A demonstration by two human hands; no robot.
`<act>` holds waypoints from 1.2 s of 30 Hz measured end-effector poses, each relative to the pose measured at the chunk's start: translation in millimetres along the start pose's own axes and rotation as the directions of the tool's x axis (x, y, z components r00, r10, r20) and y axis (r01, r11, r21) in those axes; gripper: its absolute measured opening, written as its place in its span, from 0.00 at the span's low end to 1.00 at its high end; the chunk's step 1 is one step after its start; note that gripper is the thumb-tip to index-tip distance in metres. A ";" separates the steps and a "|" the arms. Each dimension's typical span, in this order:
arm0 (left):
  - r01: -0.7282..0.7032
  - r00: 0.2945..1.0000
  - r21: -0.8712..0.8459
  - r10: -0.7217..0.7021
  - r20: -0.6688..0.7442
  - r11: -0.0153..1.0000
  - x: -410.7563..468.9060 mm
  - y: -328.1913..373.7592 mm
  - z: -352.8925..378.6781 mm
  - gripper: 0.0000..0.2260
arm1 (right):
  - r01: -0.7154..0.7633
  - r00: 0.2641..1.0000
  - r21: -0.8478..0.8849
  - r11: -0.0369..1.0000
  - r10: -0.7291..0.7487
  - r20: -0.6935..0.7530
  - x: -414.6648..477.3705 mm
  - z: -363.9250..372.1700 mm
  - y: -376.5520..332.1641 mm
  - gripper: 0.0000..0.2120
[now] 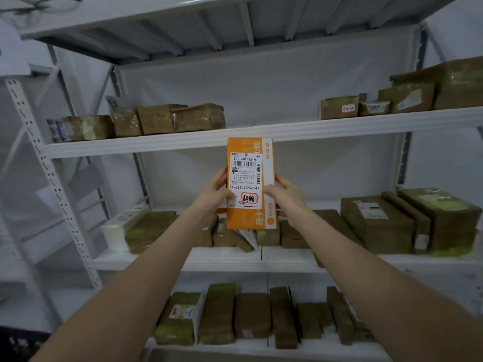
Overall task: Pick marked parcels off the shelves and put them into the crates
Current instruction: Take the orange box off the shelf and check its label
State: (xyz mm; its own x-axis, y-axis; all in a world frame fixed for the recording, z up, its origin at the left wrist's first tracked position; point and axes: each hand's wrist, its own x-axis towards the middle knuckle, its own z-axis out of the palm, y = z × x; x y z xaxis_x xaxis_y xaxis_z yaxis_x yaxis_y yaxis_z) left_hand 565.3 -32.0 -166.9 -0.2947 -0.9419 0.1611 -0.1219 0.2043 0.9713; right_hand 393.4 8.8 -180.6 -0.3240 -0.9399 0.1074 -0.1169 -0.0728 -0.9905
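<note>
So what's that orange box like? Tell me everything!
The orange box is flat, tall, cardboard-looking, with a white side strip. A white barcode label covers its front, with a red-ringed mark low down. It is upright before the shelves, gripped at its sides by the left hand and right hand.

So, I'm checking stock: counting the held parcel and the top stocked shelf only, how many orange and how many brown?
Orange parcel, held by left hand and right hand: 1
Brown parcels on top stocked shelf: 8
Total: 9
</note>
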 end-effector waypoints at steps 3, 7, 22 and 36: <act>0.049 0.999 -0.013 -0.049 -0.004 0.999 -17.5 -23.3 -10.1 0.36 | -0.055 0.997 0.005 0.998 0.055 0.049 -11.9 16.7 20.5 0.29; 0.142 0.988 -0.040 -0.144 -0.051 0.989 -40.0 -53.6 -22.3 0.34 | -0.105 0.991 -0.007 0.994 0.106 0.087 -25.1 40.5 51.2 0.26; 0.422 0.877 -0.158 -0.446 -0.175 0.892 -119.2 -201.5 -151.4 0.35 | -0.317 0.901 -0.105 0.943 0.334 0.278 -76.3 209.3 151.6 0.16; 0.551 0.707 -0.287 -0.621 -0.338 0.783 -198.9 -300.0 -367.1 0.34 | -0.383 0.760 -0.228 0.895 0.445 0.473 -124.5 462.0 203.4 0.17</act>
State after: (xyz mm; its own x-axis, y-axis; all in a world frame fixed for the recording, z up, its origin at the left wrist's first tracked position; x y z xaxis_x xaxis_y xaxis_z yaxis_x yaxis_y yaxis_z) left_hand 1008.4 -3.7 -426.2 0.1883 -0.8828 -0.4304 0.0140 -0.4357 0.9000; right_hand 843.7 -43.0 -435.3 0.1457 -0.9047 -0.4003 -0.1944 0.3705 -0.9082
